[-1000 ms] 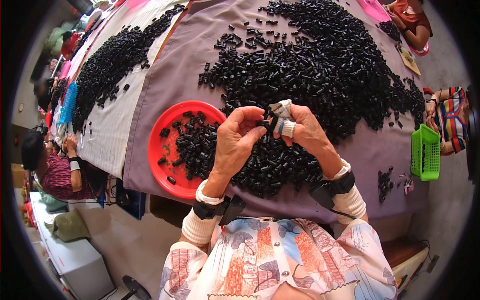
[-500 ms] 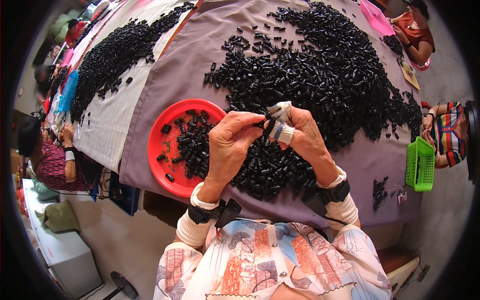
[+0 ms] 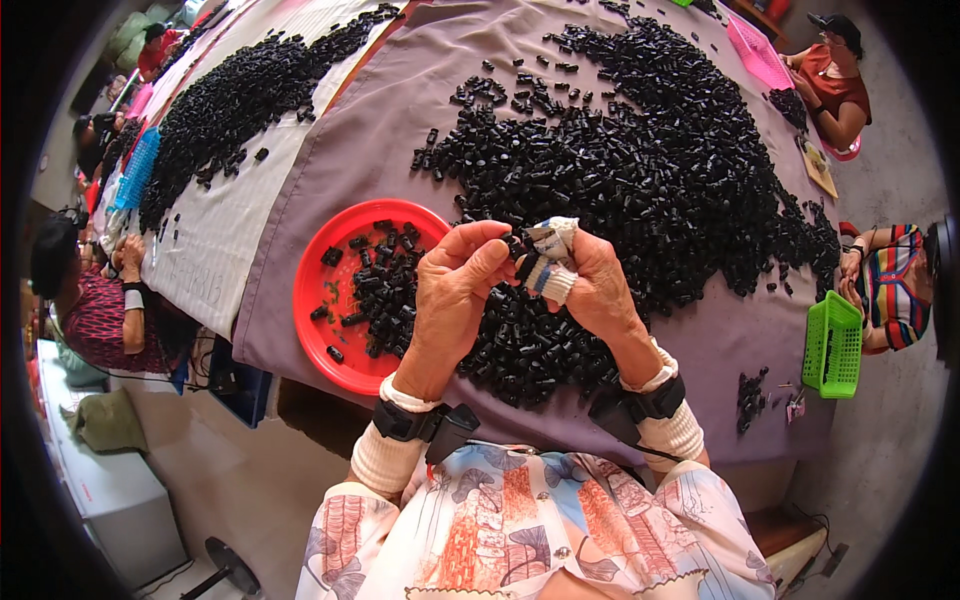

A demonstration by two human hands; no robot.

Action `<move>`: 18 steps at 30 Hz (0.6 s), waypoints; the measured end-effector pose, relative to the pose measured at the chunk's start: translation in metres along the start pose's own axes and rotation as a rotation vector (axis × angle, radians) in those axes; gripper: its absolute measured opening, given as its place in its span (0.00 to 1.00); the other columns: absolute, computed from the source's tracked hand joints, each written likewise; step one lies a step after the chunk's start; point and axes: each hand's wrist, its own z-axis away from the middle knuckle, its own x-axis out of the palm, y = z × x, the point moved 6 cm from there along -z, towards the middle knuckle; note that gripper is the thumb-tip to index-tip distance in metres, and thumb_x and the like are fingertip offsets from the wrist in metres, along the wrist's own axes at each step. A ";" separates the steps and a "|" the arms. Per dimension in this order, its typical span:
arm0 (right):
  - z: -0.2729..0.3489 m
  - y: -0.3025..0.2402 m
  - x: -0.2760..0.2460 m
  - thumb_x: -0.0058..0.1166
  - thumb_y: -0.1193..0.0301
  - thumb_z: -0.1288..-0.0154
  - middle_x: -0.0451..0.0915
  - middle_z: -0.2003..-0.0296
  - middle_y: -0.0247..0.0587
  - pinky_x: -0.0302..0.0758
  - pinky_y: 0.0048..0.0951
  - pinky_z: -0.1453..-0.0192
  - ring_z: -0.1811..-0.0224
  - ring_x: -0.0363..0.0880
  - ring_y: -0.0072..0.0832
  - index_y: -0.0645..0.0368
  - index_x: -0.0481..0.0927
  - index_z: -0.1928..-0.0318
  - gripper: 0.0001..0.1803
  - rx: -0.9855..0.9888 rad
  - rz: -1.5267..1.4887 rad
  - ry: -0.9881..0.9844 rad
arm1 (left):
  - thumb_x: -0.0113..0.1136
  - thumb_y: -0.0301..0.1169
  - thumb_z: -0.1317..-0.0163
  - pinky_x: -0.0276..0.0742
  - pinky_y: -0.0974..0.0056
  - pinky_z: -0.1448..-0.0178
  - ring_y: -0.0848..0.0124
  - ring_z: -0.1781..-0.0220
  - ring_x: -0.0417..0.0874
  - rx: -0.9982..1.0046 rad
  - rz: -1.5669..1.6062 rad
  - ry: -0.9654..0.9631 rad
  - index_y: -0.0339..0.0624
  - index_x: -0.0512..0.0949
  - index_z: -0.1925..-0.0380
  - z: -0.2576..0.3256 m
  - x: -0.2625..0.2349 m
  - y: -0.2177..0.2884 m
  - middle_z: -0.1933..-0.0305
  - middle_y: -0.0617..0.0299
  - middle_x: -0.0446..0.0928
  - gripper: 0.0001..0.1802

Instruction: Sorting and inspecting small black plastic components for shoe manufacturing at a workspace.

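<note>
Over the near edge of a large heap of small black plastic parts (image 3: 640, 170), my two hands meet at chest height. My left hand (image 3: 447, 300) is closed in a pinch, thumb and forefinger at one small black plastic part (image 3: 516, 243). Fingers of my right hand (image 3: 602, 290) curl round the other side of that part; white cloth finger covers (image 3: 552, 262) with grey-blue stripes hide much of the grip. Under my left wrist, a round red tray (image 3: 312, 325) holds more black parts and some tiny greenish scraps.
A mauve cloth (image 3: 330, 150) covers the table. Another black heap (image 3: 250, 100) lies on the white cloth at left. A green basket (image 3: 833, 345) stands at the right edge, a pink basket (image 3: 757, 45) at far right. Several people sit around the tables.
My left thumb and forefinger have drawn back slightly left, showing more of the black part. My right hand has shifted a little left and still grips it. The view has tilted slightly.
</note>
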 end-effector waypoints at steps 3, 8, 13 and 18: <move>-0.002 -0.001 0.005 0.56 0.73 0.45 0.75 0.77 0.28 0.64 0.15 0.82 0.83 0.67 0.10 0.61 0.76 0.60 0.11 -0.035 0.046 -0.025 | 0.55 0.25 0.41 0.75 0.71 0.61 0.75 0.67 0.79 -0.032 0.040 0.018 0.35 0.74 0.57 0.000 -0.002 0.001 0.65 0.59 0.78 0.11; -0.002 -0.012 0.006 0.56 0.71 0.45 0.75 0.78 0.30 0.64 0.18 0.81 0.84 0.67 0.13 0.62 0.75 0.61 0.11 0.015 0.107 -0.042 | 0.52 0.26 0.39 0.75 0.70 0.59 0.75 0.68 0.78 -0.119 0.242 -0.024 0.34 0.73 0.55 -0.003 -0.005 -0.003 0.65 0.58 0.78 0.13; -0.005 -0.013 0.004 0.60 0.61 0.47 0.74 0.80 0.36 0.65 0.24 0.79 0.84 0.68 0.20 0.63 0.74 0.66 0.18 0.102 0.198 -0.145 | 0.50 0.26 0.38 0.75 0.69 0.59 0.75 0.68 0.78 -0.187 0.335 -0.023 0.33 0.72 0.53 -0.002 -0.004 -0.008 0.65 0.58 0.77 0.14; -0.009 -0.027 0.005 0.62 0.54 0.51 0.73 0.80 0.42 0.67 0.30 0.74 0.79 0.72 0.31 0.63 0.72 0.69 0.24 0.011 0.400 -0.186 | 0.50 0.27 0.37 0.75 0.70 0.59 0.76 0.67 0.78 -0.229 0.357 -0.068 0.33 0.71 0.52 0.000 0.001 -0.011 0.65 0.59 0.77 0.14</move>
